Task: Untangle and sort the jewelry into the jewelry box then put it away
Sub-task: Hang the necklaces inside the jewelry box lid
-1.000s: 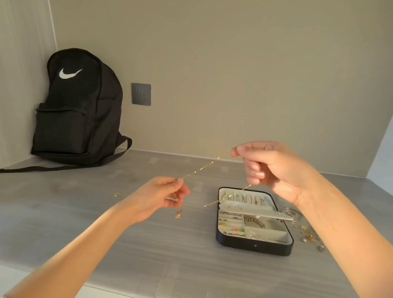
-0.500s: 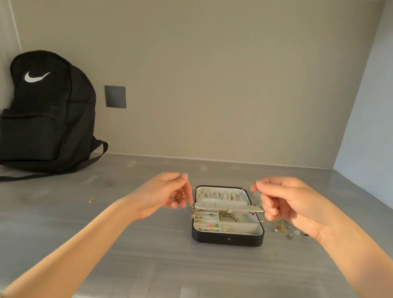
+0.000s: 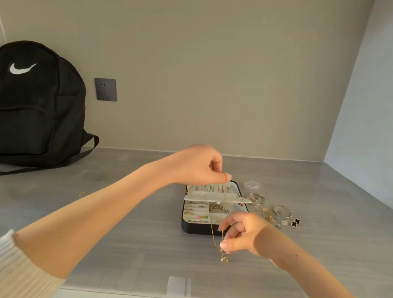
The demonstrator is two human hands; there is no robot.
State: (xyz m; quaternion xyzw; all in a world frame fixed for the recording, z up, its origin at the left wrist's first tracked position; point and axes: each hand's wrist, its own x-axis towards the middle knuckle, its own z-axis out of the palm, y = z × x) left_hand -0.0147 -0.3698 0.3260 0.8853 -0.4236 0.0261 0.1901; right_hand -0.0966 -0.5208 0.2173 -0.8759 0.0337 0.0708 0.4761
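The necklace (image 3: 213, 236) is a thread-thin gold chain with a small gold pendant (image 3: 224, 258) hanging just below the right fingers; I judge it light, limp and slippery, quick to kink or knot, and likely to snap if tugged; it is best held by light pinches near its ends and kept gently taut. The left hand (image 3: 201, 167) pinches the upper end between thumb and fingertip; the right hand (image 3: 242, 233) pinches the lower end; between the two sets of fingers the chain crosses the open jewelry box (image 3: 195, 229) on the counter (image 3: 135, 238); loose pieces (image 3: 280, 212) lie just beyond the right fingers.
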